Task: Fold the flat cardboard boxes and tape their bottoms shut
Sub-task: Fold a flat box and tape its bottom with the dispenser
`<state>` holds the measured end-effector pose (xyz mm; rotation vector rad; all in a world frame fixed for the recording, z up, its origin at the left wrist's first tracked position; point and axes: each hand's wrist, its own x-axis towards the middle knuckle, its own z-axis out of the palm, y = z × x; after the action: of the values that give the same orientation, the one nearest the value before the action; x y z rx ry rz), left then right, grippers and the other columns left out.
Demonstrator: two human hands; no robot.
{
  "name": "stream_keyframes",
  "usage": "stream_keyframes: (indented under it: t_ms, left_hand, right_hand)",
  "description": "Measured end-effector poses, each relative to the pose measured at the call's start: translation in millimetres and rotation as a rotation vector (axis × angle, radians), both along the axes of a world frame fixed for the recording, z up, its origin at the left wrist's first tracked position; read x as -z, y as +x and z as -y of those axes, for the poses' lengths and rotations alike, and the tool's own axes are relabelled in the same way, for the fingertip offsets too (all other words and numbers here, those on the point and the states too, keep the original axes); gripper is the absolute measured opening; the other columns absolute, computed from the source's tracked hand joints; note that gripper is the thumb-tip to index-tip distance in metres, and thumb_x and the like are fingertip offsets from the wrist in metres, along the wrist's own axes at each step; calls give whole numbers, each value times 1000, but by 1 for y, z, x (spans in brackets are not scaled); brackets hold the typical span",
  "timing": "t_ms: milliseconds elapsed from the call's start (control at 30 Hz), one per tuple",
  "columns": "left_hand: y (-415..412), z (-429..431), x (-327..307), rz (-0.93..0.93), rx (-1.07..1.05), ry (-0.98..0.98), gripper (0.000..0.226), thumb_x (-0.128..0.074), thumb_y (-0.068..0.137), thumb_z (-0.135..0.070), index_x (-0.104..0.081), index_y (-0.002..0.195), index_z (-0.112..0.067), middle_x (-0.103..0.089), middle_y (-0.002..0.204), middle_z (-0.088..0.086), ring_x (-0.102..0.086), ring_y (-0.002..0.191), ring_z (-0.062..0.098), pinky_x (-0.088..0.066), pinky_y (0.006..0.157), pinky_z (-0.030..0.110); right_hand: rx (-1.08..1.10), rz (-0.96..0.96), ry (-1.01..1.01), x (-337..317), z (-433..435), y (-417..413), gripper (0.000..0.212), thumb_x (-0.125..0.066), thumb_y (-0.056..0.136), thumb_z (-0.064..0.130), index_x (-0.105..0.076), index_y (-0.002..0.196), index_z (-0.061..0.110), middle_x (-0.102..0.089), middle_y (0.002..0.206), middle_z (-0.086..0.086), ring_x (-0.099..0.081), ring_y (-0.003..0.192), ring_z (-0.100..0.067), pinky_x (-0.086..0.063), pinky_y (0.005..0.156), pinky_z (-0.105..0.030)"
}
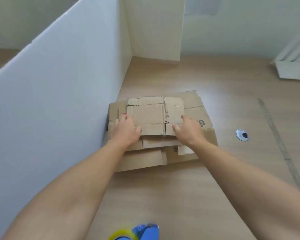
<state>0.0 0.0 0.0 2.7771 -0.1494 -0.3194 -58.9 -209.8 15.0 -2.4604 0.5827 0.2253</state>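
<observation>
Fingers (127, 120) of the left hand (126, 131) lie straight and slightly spread over the left edge of the top flat box (149, 115). The thumb stands apart from them and rests on the box's near flap; they clamp on nothing. On the right hand (190, 131) the forefinger and thumb lie straight and apart on the right part of the same box, the forefinger pointing far, the thumb on the near flap. Its other fingers are hidden behind the hand, so I cannot tell whether they hook over the edge. Both bare forearms reach in from the near corners.

The top flat box is the smallest of a stack of flat cardboard boxes (145, 160) that lies on the wooden floor (180, 196). The larger sheets below jut out to the near side and to the right. 1 of them shows a dark print just right of the right hand, another a white label near the right wrist. The stack's left edge sits just beside a tall white partition (50, 101) that runs from near left to far.

A blue tape dispenser (145, 232) with a yellowish roll of tape (121, 235) lies at the near edge, cut off by the frame and well apart from the stack. To the right of the stack a round silver floor fitting (242, 135) is set in the floor. Farther right runs a long grey strip (275, 135). A white unit (293, 70) stands at the far right.
</observation>
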Motion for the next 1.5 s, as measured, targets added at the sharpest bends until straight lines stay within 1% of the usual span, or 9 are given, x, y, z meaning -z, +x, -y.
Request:
stream_keyframes:
  t_ms: [233, 467, 633, 767, 900, 1100, 1300, 1400, 1500]
  left_hand:
    - [-9, 0, 24, -49, -222, -298, 66, -57, 96, -44, -34, 148, -12, -38, 145, 16, -34, 137, 35, -31, 110, 40]
    - [-46, 1, 10, -36, -320, -576, 60, -70, 87, -45, -53, 138, -18, -50, 127, 6, -54, 117, 21, -42, 102, 32]
    - [-102, 13, 1, -55, -231, -674, 87, -73, 84, -47, -32, 155, -21, -42, 151, 2, -42, 138, 18, -35, 116, 42]
    - [-154, 17, -6, -84, -153, -743, 80, -72, 90, -36, -30, 156, -26, -42, 154, -9, -41, 138, 8, -36, 116, 37]
    - [-204, 21, -15, -173, -133, -861, 82, -72, 77, -54, -39, 150, -36, -49, 146, -18, -48, 132, 1, -41, 113, 39]
    - [-263, 28, -18, -293, -38, -1044, 67, -74, 77, -38, -47, 138, -37, -57, 139, -16, -54, 127, 2, -47, 105, 27]
    - [-301, 26, -9, -307, -32, -1017, 69, -69, 75, -48, -41, 138, -48, -50, 139, -24, -51, 122, -12, -47, 93, 14]
    - [-310, 27, -3, -326, -82, -995, 76, -63, 80, -56, -41, 150, -35, -52, 142, -14, -53, 124, -6, -46, 104, 28]
    - [-316, 29, 3, -400, -130, -933, 78, -59, 77, -71, -48, 146, -36, -60, 138, -14, -56, 129, 10, -46, 108, 42]
  right_hand:
    - [235, 58, 214, 27, -6, 6, 51, -57, 89, 53, -52, 124, 17, -52, 133, -11, -48, 123, -30, -42, 102, -47]
    - [280, 48, 432, 20, 4, -38, 91, -61, 86, 65, -19, 158, 30, -26, 153, -11, -38, 139, -30, -33, 110, -39]
    - [229, 102, 757, 29, 12, -97, 115, -76, 58, 80, -26, 154, 41, -42, 152, 0, -50, 133, -18, -45, 109, -45]
    - [213, 174, 949, 25, 24, -144, 74, -73, 80, 57, -43, 145, 39, -63, 132, 4, -67, 112, -12, -58, 90, -41]
    - [274, 166, 1080, 15, 39, -187, 37, -58, 98, 43, -53, 134, 35, -65, 129, 11, -67, 111, -13, -61, 82, -45]
    - [444, -86, 1127, 5, 63, -238, 41, -46, 97, 62, -63, 116, 29, -65, 107, -1, -63, 84, -26, -56, 86, -57]
    - [317, -224, 1057, 4, 86, -286, 62, -33, 93, 75, -74, 111, 32, -67, 105, -7, -66, 84, -25, -58, 74, -43]
    - [214, -165, 928, 7, 92, -305, 67, -28, 94, 73, -75, 108, 27, -70, 98, 3, -64, 87, -18, -55, 86, -43]
    - [185, 15, 928, 14, 91, -323, 66, -40, 90, 76, -66, 125, 26, -66, 128, 9, -59, 120, -11, -48, 102, -41]
